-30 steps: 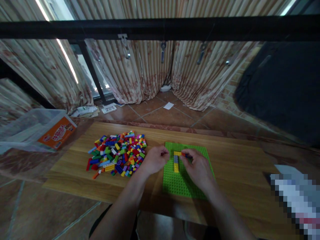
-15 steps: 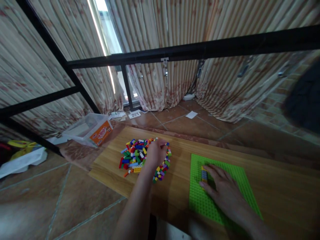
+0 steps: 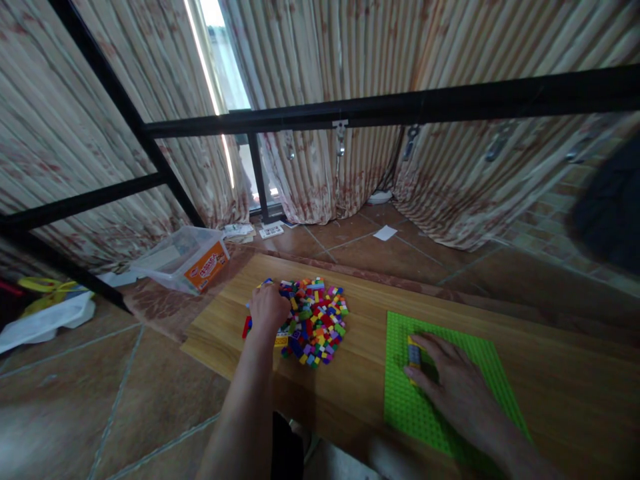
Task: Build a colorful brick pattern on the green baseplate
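My left hand [image 3: 269, 308] is down in the left part of a pile of small toy building bricks [image 3: 320, 320]. Its fingers are curled downward, and whatever lies between them is hidden. At the right, my right hand [image 3: 450, 377] rests over a green studded baseplate [image 3: 400, 407]. Thumb and fingertips hold a short row of grey and yellow bricks [image 3: 414, 357] on the plate. The palm side of this hand and part of the row cannot be seen.
The wooden table [image 3: 363, 333] carries the pile and the baseplate. Beyond its left end stands a clear plastic box [image 3: 175, 260] with an orange label. A black metal bar [image 3: 370, 113] crosses in front of the curtains [image 3: 360, 60]. White paper [image 3: 385, 233] lies on the tiled floor.
My left hand has moved left across the brick pile, uncovering its middle and right side. My right hand stays at the grey and yellow bricks. The view has shifted slightly.
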A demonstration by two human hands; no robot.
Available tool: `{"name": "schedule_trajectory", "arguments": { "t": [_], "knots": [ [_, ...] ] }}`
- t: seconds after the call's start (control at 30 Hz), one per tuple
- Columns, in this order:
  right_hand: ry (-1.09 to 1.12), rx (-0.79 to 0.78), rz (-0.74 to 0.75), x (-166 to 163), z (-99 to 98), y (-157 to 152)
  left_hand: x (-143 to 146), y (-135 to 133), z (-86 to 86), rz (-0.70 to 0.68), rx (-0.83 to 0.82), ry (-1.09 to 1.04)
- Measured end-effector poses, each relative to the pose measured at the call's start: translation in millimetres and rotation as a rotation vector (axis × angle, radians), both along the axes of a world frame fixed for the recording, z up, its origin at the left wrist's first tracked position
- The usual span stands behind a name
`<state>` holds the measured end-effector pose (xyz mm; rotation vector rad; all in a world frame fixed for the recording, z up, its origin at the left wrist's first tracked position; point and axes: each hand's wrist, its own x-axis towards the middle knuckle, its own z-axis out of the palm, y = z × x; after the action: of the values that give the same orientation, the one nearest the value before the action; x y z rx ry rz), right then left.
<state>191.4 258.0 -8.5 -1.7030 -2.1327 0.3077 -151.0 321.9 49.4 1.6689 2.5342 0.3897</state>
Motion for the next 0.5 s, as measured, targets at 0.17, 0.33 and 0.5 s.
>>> {"name": "schedule_trajectory", "arguments": {
  "t": [0.17, 0.33, 0.5],
  "knots": [
    [0.038, -0.011, -0.007, -2, 5.0, 0, -5, -1, 3.5, 0.000, 0.022, -0.008],
    [0.276, 0.017, -0.071, 2, 19.2, 8, 15, -1, 13.8, -0.072, 0.247, -0.104],
    [0.509, 0.137, -0.321, 13, 34.4, 13, 89, -10, 6.2, -0.503, 0.274, -0.491]
  ]
}}
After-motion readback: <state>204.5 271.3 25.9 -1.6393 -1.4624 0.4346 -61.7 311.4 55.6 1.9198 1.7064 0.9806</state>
